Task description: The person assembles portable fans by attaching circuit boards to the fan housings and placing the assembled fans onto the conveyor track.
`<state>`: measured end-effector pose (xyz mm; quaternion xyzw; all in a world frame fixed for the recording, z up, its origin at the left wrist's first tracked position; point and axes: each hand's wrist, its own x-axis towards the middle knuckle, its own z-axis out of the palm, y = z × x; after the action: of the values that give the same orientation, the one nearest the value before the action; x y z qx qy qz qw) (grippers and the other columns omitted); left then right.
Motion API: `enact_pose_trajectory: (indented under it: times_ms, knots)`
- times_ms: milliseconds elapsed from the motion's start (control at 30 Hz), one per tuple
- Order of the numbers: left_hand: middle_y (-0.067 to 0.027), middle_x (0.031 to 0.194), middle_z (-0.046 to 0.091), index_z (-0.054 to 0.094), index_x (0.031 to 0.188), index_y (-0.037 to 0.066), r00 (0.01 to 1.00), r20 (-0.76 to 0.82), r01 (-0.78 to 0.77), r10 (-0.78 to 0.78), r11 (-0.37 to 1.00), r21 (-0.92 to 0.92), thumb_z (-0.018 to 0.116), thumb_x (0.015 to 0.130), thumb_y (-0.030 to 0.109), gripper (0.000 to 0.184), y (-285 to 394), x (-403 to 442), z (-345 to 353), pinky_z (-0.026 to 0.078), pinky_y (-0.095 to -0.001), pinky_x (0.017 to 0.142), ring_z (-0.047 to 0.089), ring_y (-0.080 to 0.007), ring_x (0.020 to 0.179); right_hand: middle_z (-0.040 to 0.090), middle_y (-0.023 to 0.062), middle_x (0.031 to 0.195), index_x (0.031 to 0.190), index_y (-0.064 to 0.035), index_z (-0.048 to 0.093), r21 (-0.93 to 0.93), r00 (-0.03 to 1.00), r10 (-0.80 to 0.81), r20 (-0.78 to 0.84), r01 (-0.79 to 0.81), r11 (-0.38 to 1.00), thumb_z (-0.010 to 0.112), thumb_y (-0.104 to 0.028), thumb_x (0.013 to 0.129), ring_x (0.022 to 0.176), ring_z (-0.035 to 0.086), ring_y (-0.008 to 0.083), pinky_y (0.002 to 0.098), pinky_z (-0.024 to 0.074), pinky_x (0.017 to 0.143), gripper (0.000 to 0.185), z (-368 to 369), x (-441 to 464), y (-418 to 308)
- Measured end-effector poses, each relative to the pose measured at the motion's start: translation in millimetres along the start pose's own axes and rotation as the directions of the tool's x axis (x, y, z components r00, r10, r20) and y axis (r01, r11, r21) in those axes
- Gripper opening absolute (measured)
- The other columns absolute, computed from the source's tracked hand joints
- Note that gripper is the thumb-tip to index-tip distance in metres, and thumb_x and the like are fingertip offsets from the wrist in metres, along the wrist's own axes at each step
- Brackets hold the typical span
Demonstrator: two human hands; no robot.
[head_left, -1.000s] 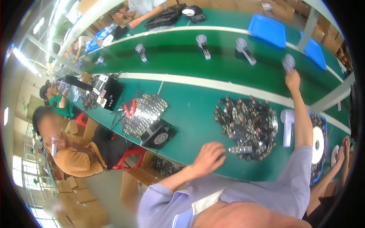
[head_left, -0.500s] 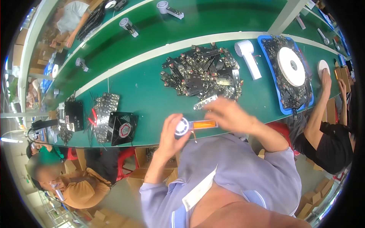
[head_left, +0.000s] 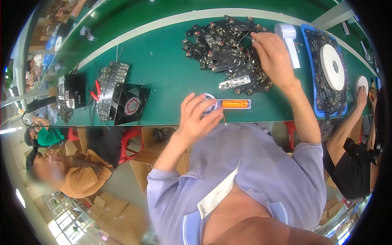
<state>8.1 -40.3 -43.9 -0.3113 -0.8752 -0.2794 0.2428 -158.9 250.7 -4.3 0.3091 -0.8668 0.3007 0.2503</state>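
Observation:
My left hand (head_left: 197,118) is wrapped around the round head of a small handheld fan (head_left: 209,105) near the table's front edge. The fan's handle points right and lies open, showing an orange battery (head_left: 234,104) inside; a short wire hangs below the head. My right hand (head_left: 275,59) reaches over the right side of a heap of small black circuit boards (head_left: 220,51), its thumb and fingertips closed together. What they pinch is too small to make out. A brighter, silvery board (head_left: 234,83) lies at the heap's front.
Right of the heap lies a white fan (head_left: 289,45), then a blue tray (head_left: 313,81) of boards with a white reel (head_left: 332,67). On the left are a black square fan (head_left: 131,105), red-handled pliers (head_left: 97,90) and board panels (head_left: 114,77). Co-workers sit on both sides.
My right hand has moved from beside the fan handle up and away to the right of the board heap. My left hand still holds the fan. The camera view has shifted.

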Motion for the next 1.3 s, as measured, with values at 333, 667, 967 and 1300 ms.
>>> enact_pose_trajectory:
  times_ms: [333, 667, 967, 1300]
  knots:
    - [0.0028, 0.116, 0.079, 0.078, 0.108, 0.015, 0.996, -0.006, -0.086, 0.086, 0.995, 0.049, 0.091, 0.072, 0.007, 0.040, 5.7, 14.8, 6.2, 0.042, -0.0554, 0.118, 0.069, -0.0260, 0.117, 0.067, 0.0035, 0.105, 0.140, -0.0007, 0.057, 0.751, 0.738, 0.502, 0.450, -0.617, 0.234, 0.057, -0.016, 0.116, 0.088, 0.067, 0.0095, 0.0252, 0.0551, 0.079, 0.028, -32.8, -28.5, -58.1]
    - [-0.0003, 0.119, 0.076, 0.080, 0.112, 0.013, 0.974, 0.180, -0.140, 0.141, 0.990, -0.019, 0.081, 0.085, 0.012, 0.027, -1.1, 27.3, -4.9, 0.040, -0.0572, 0.119, 0.068, -0.0235, 0.118, 0.074, 0.0136, 0.110, 0.127, -0.0017, 0.067, 0.714, 0.591, 0.411, 0.694, -0.641, -0.282, 0.062, -0.018, 0.112, 0.073, 0.061, 0.0093, 0.0240, 0.0467, 0.059, 0.022, -11.9, -62.9, -69.7]
    - [-0.0056, 0.097, 0.080, 0.078, 0.112, 0.007, 0.818, 0.103, 0.560, -0.565, 0.743, -0.368, 0.082, 0.093, 0.005, 0.019, 29.2, 53.8, -3.7, 0.036, -0.0545, 0.123, 0.075, -0.0213, 0.097, 0.075, 0.0134, 0.105, 0.129, 0.0009, 0.067, 0.651, 0.576, 0.466, 0.672, -0.759, 0.000, 0.061, -0.011, 0.112, 0.081, 0.068, 0.0119, 0.0258, 0.0550, 0.064, 0.022, -2.5, -68.7, -103.5]
    - [-0.0072, 0.098, 0.078, 0.077, 0.102, 0.005, 0.854, 0.037, 0.503, -0.520, 0.803, -0.320, 0.080, 0.095, 0.006, 0.008, 23.0, 56.4, 3.0, 0.048, -0.0547, 0.113, 0.073, -0.0254, 0.095, 0.076, 0.0077, 0.115, 0.129, 0.0002, 0.067, 0.677, 0.591, 0.514, 0.621, -0.735, 0.027, 0.068, -0.005, 0.106, 0.094, 0.072, 0.0106, 0.0251, 0.0571, 0.075, 0.024, -1.2, -63.9, -110.5]
